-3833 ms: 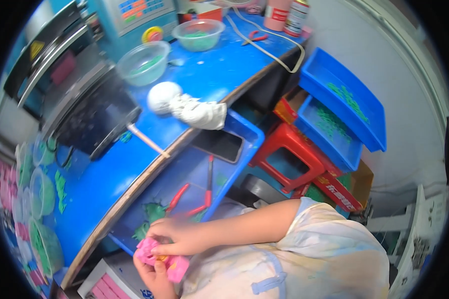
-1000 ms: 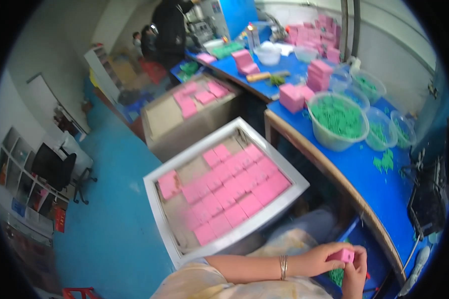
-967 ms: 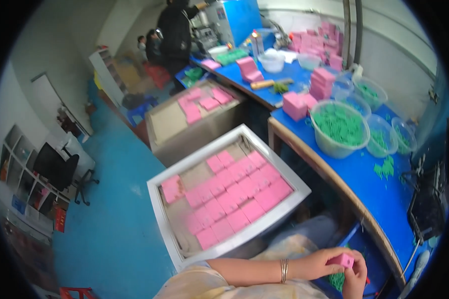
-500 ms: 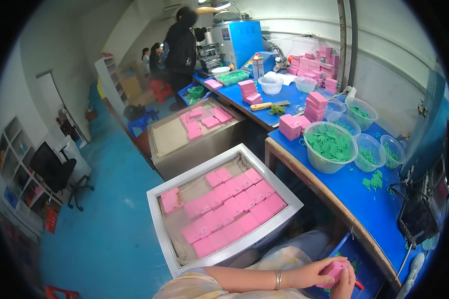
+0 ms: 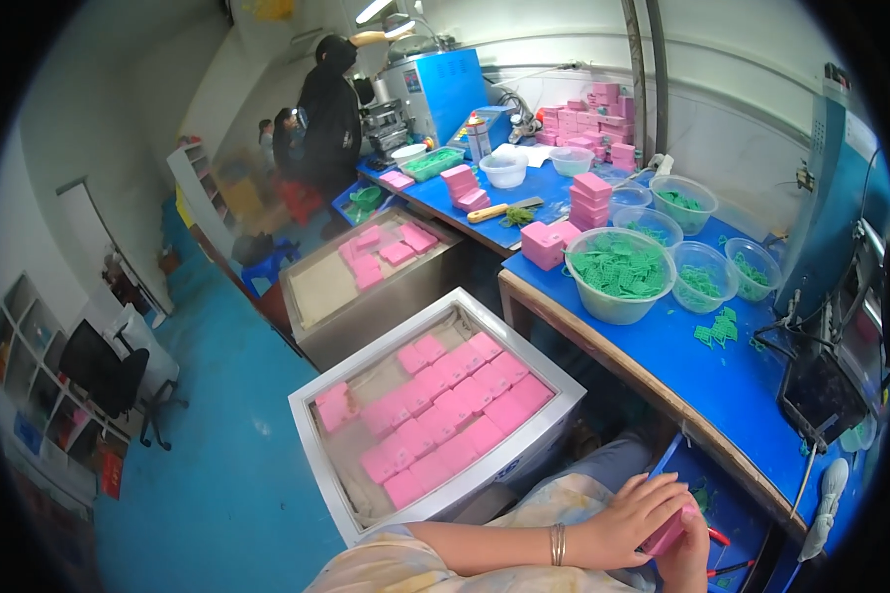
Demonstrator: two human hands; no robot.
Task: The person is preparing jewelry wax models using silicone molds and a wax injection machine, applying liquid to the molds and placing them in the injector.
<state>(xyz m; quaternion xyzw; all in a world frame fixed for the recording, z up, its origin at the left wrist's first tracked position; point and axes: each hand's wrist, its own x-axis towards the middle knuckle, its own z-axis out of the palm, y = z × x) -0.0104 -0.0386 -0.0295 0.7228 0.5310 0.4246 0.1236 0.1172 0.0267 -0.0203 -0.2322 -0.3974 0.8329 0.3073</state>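
At the lower right, near my lap, a pink mould block (image 5: 666, 535) sits between my two hands. My left hand (image 5: 631, 524), with bracelets on its wrist, reaches across and lays its fingers over the top of the block. My right hand (image 5: 684, 559) is wrapped round the block's right side. Much of the block is hidden by fingers. Beneath the hands is a blue tray (image 5: 727, 509), partly hidden, with green bits and red-handled tools in it. To the left, a white-framed box (image 5: 554, 413) holds rows of pink mould blocks (image 5: 455, 410).
A blue worktable (image 5: 663, 361) bears tubs of green pieces (image 5: 620, 272), stacked pink blocks (image 5: 589, 201) and a wooden-handled tool (image 5: 494, 211). Its wooden edge runs beside my right hand. Another box (image 5: 316, 292) stands farther back. A person in black (image 5: 328, 119) works at a machine.
My left hand has spread its fingers farther over the pink block, and the block is turned more upright. The view has shifted slightly to the right.
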